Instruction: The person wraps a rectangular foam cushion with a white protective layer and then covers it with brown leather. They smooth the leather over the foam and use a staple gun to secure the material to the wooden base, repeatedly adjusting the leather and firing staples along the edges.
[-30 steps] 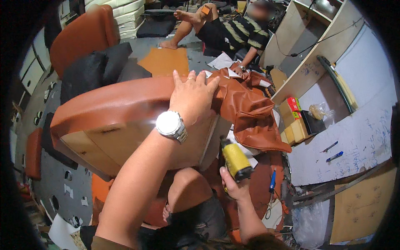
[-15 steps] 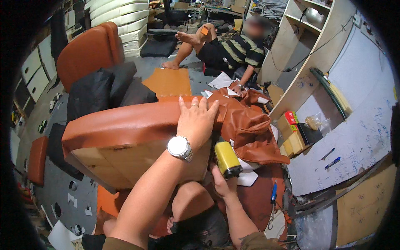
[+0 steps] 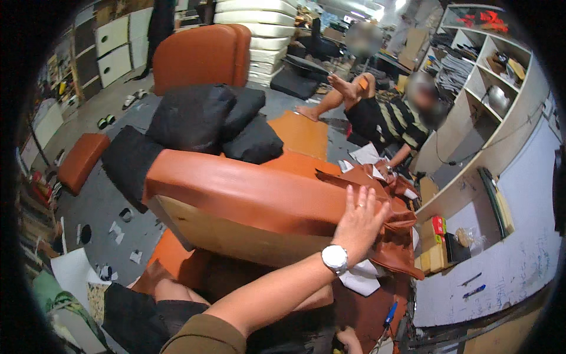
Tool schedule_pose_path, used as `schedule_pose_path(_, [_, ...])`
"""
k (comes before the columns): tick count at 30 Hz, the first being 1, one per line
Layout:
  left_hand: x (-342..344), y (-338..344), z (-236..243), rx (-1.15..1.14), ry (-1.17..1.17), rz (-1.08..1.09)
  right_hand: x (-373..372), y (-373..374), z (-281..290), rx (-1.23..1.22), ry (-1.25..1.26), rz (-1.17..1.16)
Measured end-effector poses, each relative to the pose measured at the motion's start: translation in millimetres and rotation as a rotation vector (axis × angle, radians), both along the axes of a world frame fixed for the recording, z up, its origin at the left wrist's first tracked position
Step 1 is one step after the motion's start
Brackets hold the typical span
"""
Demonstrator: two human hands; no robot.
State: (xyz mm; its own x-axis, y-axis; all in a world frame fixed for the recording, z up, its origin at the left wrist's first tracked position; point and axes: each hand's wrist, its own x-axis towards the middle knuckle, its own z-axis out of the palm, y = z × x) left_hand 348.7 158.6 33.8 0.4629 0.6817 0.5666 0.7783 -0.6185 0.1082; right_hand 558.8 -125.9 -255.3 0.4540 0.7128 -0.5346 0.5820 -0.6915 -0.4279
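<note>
My left hand [image 3: 361,223], wearing a white-faced metal watch [image 3: 335,259], lies with fingers spread on the right end of a cushioned panel [image 3: 242,187]. Reddish-brown leather wraps the panel, and pale board shows along its near side. Loose brown leather [image 3: 402,251] gathers in folds just beyond my fingers. At the bottom edge only part of my right hand [image 3: 349,340] shows, low near the reddish-brown floor covering. A sliver of yellow appears beside it, but its fingers are mostly cut off, so its hold cannot be told.
A blue-handled tool [image 3: 390,313] lies on the right. Black cushions [image 3: 191,118] pile behind the panel, with a brown padded back [image 3: 194,59] farther off. A person in a striped shirt [image 3: 392,121] reclines beyond, one hand at the loose leather. White shelving [image 3: 474,118] stands at the right.
My right hand has dropped from the panel's side to the bottom edge, taking the yellow tool out of clear view. The view has swung left; my left hand still rests on the panel.
</note>
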Motion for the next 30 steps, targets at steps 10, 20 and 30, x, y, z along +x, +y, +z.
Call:
schedule_pose_path(10, [-235.3,37.5,78.3,-0.021,-0.258,0.315,-70.6,180.9,194.6,1.346,0.55,-0.36])
schedule_pose_path(20, [-481.8,-110.1,2.1,-0.39,-0.581,0.648,-176.7,239.2,275.4,1.402,0.373,-0.12])
schedule_pose_path(30, [-365.0,-251.9,-81.3,-0.418,-1.149,0.413,-62.9,194.4,153.2,1.284,1.086,-0.306])
